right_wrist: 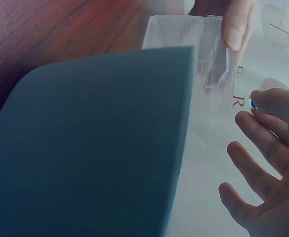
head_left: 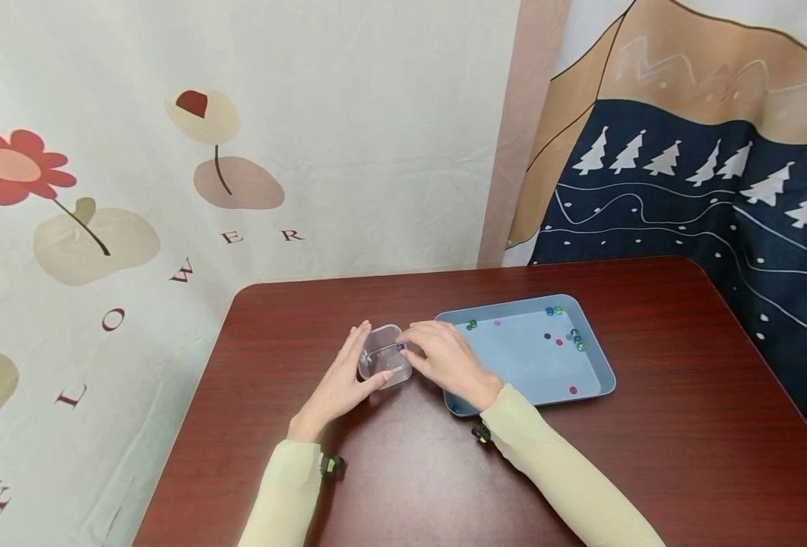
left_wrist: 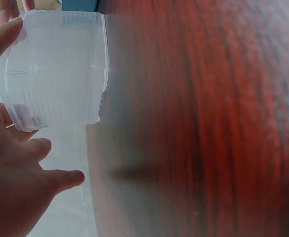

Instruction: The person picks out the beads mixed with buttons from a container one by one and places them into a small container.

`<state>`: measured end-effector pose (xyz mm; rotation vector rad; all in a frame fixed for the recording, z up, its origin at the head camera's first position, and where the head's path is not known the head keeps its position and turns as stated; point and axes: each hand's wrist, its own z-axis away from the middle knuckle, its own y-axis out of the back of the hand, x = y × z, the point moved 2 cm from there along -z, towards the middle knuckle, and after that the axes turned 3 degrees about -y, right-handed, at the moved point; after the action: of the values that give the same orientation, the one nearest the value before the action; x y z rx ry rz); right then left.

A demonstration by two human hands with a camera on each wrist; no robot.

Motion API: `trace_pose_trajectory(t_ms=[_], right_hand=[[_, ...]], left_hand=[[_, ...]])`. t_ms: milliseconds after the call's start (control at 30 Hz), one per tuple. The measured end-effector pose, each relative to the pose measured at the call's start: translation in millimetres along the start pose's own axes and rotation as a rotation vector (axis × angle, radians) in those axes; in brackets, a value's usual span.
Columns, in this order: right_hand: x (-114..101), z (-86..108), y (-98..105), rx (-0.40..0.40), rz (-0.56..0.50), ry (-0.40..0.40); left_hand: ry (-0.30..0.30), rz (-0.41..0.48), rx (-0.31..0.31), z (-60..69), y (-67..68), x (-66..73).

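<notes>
A clear plastic container (head_left: 380, 355) stands on the table. My left hand (head_left: 335, 386) holds it at the rim, thumb on the near side and fingers along the left wall. In the left wrist view the ribbed wall of the container (left_wrist: 60, 69) shows from the side. Over the container's right rim my right hand (head_left: 448, 363) pinches a small blue marble (right_wrist: 253, 104) between thumb and index finger, its other fingers spread apart in the right wrist view. A light blue tray (head_left: 513, 368) lies to the right, partly under the right forearm.
Inside the tray are green marbles (head_left: 472, 325) at its left, a blue marble (head_left: 550, 311) at the back, more marbles (head_left: 577, 339) on the right and several flat red, pink and dark pieces. The reddish-brown table (head_left: 403, 471) meets patterned curtains (head_left: 376, 152) behind.
</notes>
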<state>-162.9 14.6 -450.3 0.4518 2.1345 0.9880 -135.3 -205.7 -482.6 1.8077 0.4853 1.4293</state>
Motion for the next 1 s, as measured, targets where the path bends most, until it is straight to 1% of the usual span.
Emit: trace_pose_trajectory(t_ms=[167, 333, 667, 733, 833, 1000], right_hand=[[1, -1.1, -3, -0.026, 0.019, -0.018], [2, -1.7, -7, -0.036, 0.032, -0.016], [4, -3.5, -8, -0.053, 0.05, -0.032], [4, -1.8, -6, -0.056, 0.054, -0.039], [5, 3.3, -1, -0.04, 0.046, -0.04], [6, 17.3, 15, -0.021, 0.022, -0.046]], left_hand=[[0.012, 0.007, -0.006, 0.8, -0.3, -0.4], [0.025, 0.018, -0.021, 1.1, -0.4, -1.0], [0.023, 0.013, -0.023, 0.1, 0.1, -1.6], [0.022, 0.016, -0.023, 0.0, 0.5, -0.9], [0.013, 0.02, -0.02, -0.5, 1.0, -0.2], [0.013, 0.017, -0.017, -1.0, 0.9, -0.6]])
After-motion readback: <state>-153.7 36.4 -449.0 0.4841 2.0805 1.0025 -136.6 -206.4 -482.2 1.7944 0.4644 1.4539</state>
